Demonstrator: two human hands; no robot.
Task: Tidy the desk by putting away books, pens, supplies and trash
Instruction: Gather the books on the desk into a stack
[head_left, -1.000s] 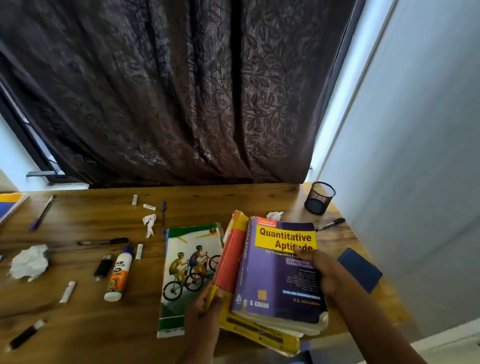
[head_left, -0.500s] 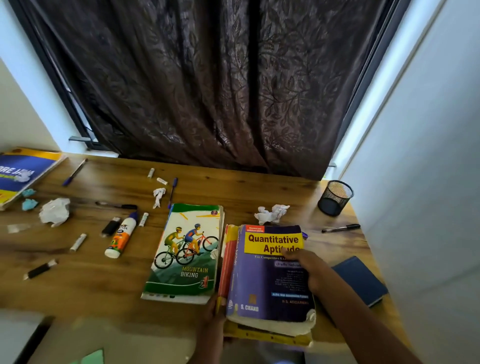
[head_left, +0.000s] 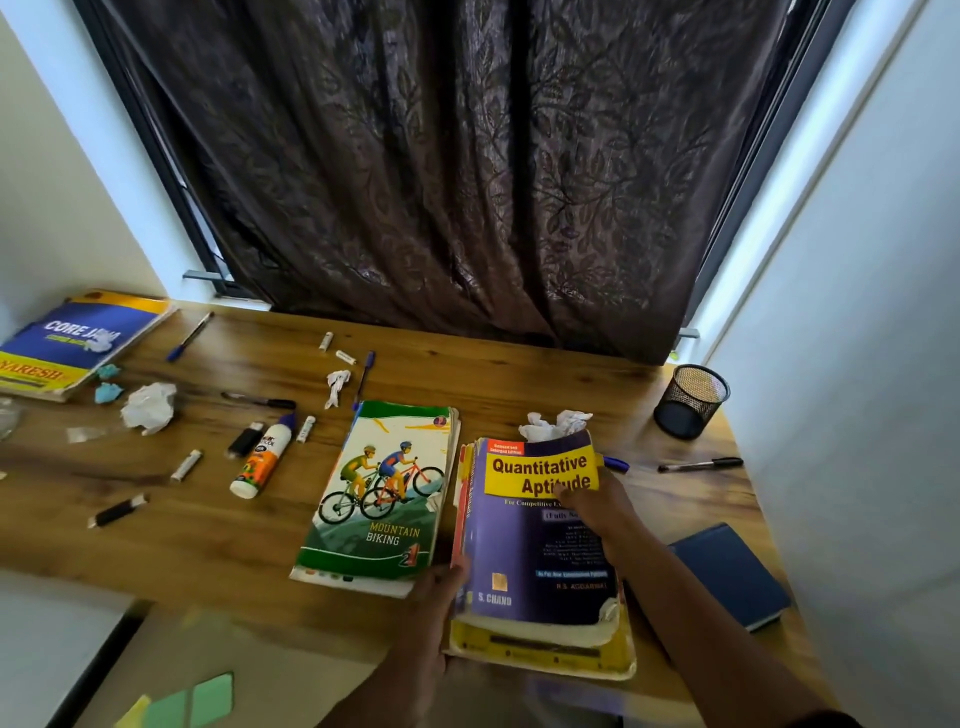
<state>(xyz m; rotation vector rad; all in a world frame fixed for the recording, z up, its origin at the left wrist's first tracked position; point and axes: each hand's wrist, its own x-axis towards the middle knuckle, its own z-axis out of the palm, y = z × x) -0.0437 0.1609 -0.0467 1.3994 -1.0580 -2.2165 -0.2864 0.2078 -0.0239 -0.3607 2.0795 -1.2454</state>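
Note:
A purple "Quantitative Aptitude" book (head_left: 519, 561) lies on top of a yellow book (head_left: 545, 660) at the desk's front right. My left hand (head_left: 439, 597) grips the stack's left edge near the spine. My right hand (head_left: 597, 514) holds the purple book's right side, thumb on the cover. A "Mountain Biking" book (head_left: 384, 499) lies just left of the stack. A "Core Java" book (head_left: 78, 338) sits at the far left. A blue notebook (head_left: 727, 571) lies right of the stack.
A black mesh pen cup (head_left: 691, 400) stands at the back right, a black pen (head_left: 698, 464) near it. Crumpled paper (head_left: 553, 423) lies behind the stack, another wad (head_left: 149, 405) at left. A glue bottle (head_left: 262, 460), several pens and small white sticks are scattered over the wooden desk (head_left: 156, 530).
The two-book stack has come down from a tilt over the Mountain Biking book and now lies flat beside it. Both hands stay on it. The view has widened leftward.

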